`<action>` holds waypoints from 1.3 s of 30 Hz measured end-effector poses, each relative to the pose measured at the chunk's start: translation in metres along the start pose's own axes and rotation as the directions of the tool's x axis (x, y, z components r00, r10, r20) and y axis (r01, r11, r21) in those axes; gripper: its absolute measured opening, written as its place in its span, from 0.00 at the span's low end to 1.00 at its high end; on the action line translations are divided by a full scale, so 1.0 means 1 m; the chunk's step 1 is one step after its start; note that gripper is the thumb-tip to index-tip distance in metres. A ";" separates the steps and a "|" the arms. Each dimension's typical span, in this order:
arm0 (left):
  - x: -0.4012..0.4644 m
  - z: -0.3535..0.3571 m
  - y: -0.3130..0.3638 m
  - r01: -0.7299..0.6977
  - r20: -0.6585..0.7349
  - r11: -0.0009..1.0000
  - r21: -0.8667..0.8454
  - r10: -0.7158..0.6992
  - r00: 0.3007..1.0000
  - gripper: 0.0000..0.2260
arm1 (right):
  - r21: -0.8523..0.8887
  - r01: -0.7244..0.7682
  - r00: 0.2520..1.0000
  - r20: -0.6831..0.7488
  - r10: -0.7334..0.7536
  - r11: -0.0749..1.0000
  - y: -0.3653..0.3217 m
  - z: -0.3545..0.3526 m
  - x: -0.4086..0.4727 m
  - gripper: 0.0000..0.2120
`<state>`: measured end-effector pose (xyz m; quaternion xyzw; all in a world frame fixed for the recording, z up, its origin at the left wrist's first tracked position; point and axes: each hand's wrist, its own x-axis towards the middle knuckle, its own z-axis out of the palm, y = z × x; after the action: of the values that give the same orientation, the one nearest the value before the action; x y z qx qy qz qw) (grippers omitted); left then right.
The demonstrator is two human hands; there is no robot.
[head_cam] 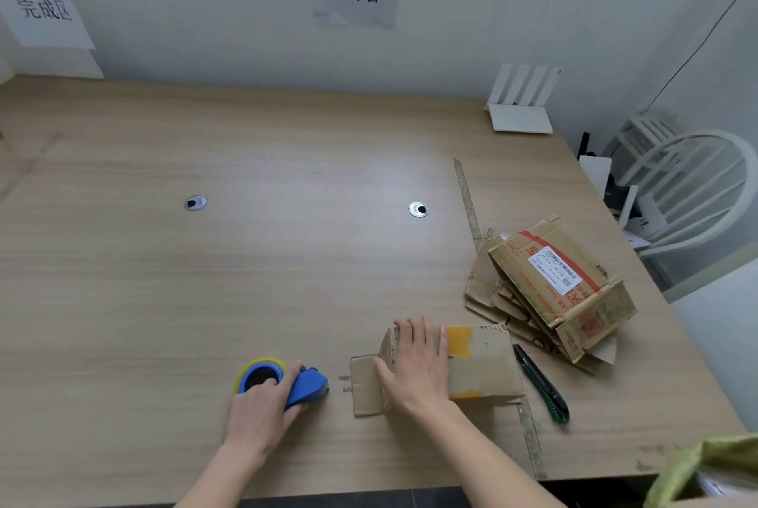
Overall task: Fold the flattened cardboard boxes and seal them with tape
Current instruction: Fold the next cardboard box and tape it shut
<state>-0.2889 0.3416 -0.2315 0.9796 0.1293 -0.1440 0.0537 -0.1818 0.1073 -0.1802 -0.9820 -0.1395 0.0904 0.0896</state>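
The fingers (414, 337) of the right hand (416, 364) are laid straight and close together on the top of a small cardboard box (480, 368), pressing its flaps down near the counter's (287, 261) front edge. The fingers (293, 374) of the left hand (262, 405) are curled round a blue tape dispenser (283, 382), just left of the box. Sealing appears to be the step in hand. Next, the dispenser would have to be brought onto the held seam. More flattened boxes (545, 294) are stacked to the right, a utility knife (541, 384) between.
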 end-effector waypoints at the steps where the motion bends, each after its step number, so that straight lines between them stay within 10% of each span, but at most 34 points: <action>1: -0.001 -0.002 -0.001 -0.024 -0.009 1.000 0.001 0.024 1.000 0.29 | -0.008 0.024 0.997 0.070 -0.023 1.000 0.003 -0.006 -0.001 0.41; 6: 0.003 -0.023 0.011 -0.046 -0.076 0.998 -0.033 0.043 0.996 0.32 | 0.116 0.126 0.990 -0.074 -0.117 0.985 0.030 -0.033 -0.019 0.38; 10: 0.011 -0.053 0.044 -0.208 -0.276 0.956 -0.205 0.148 0.950 0.30 | 0.293 -0.222 0.909 -0.282 0.306 0.930 0.071 -0.037 -0.057 0.34; 16: 0.029 -0.070 0.136 -0.361 -0.167 0.784 -0.505 0.322 0.932 0.28 | 0.549 -0.523 0.779 -0.002 0.627 0.652 0.088 -0.032 -0.096 0.40; 19: 0.036 -0.061 0.157 -0.358 -0.084 0.790 -0.498 0.366 0.927 0.27 | 0.667 -0.531 0.799 0.187 0.572 0.522 0.085 -0.034 -0.081 0.39; 31: 0.006 -0.054 0.133 -0.259 -0.084 0.819 -0.512 0.253 0.964 0.31 | 0.709 -0.132 0.989 0.048 0.139 0.692 0.078 -0.028 0.005 0.18; 39: 0.016 -0.051 0.166 -0.092 -0.145 0.838 -0.537 0.016 0.989 0.32 | 0.609 0.018 0.988 0.112 -0.108 0.793 0.089 -0.021 -0.010 0.27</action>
<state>-0.2160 0.1932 -0.1768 0.9350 0.1403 -0.0337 0.3239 -0.1638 0.0177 -0.1766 -0.8875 -0.1419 0.1964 0.3920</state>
